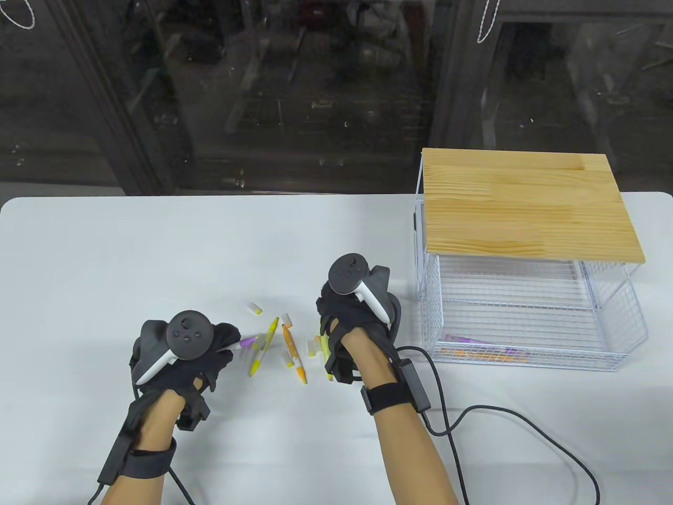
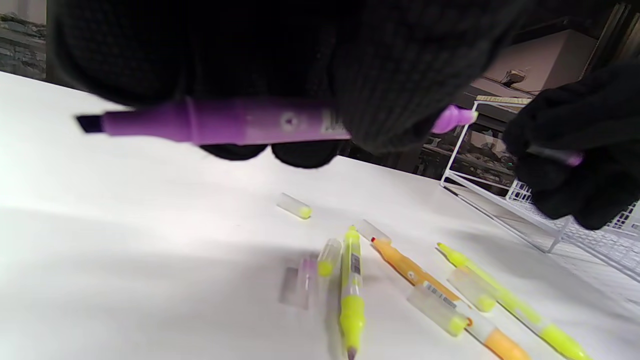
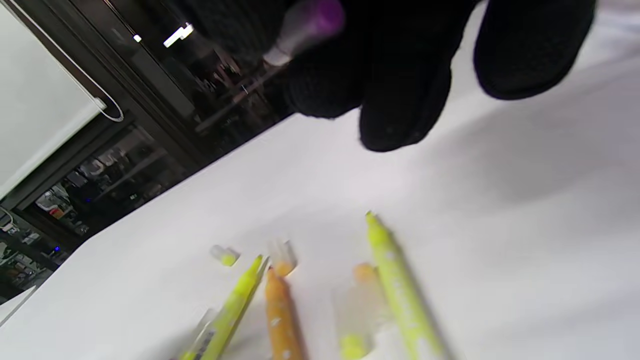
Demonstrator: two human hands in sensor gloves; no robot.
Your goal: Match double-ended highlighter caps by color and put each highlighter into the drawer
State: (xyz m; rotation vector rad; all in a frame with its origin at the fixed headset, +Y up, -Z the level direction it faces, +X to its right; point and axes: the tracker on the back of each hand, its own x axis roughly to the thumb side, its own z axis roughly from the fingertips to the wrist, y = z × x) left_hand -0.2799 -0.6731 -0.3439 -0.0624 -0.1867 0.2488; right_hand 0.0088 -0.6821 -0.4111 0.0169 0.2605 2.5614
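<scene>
Overhead, left hand (image 1: pixel 184 352) grip hides purple highlighter (image 2: pixel 225 121), right hand (image 3: pixel 380 65) pinches purple cap (image 3: pixel 312 22)

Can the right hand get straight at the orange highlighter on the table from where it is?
Probably not yet: the right hand is close to the orange highlighter, with bare table between, but its fingers already pinch a purple cap.

The table (image 1: pixel 105 252) looks smooth, matt white. At its 3 o'clock side, the drawer (image 1: pixel 531 326) is thin white-coated wire mesh under a pale wood top (image 1: pixel 526 205) with visible grain. Gloves (image 2: pixel 390 75) are black knitted cloth. The highlighters (image 2: pixel 351 285) are glossy plastic, their caps (image 2: pixel 295 206) frosted translucent.
</scene>
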